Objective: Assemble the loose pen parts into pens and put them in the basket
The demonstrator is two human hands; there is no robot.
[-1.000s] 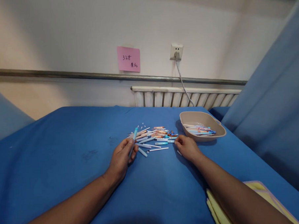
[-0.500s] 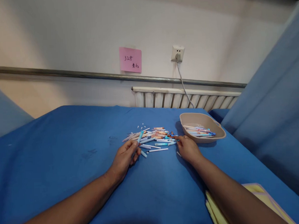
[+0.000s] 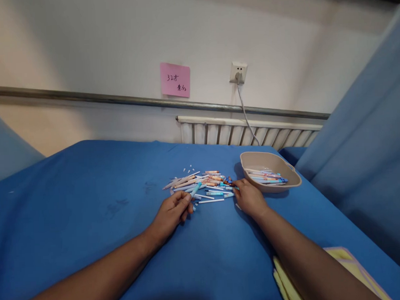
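Between the thumb and fingers of my left hand (image 3: 173, 211) is a light blue pen barrel (image 3: 196, 189), slanting up and to the right. My right hand (image 3: 251, 199) is at the right edge of the pile, fingertips pinched near small brown and blue pen parts (image 3: 228, 181); whatever they hold is hidden. Loose pen parts lie in a heap between the hands: orange-and-white barrels (image 3: 215, 179), pale tapered barrels (image 3: 185, 180) and thin white refills (image 3: 211, 201). A turquoise barrel (image 3: 214, 193) rests at the near side of the heap.
A beige plastic basin (image 3: 277, 188) with several pens (image 3: 267, 178) inside stands right of the heap. A yellow cloth (image 3: 285, 281) lies under my right forearm. Tiny white bits (image 3: 188, 170) are scattered behind the heap. Beyond the blue-covered surface (image 3: 73, 208) is a radiator (image 3: 219, 133).
My left hand has moved slightly right, and the blue barrel in it has tilted further to the right. My right hand has shifted slightly left and up, still at the pile's edge.
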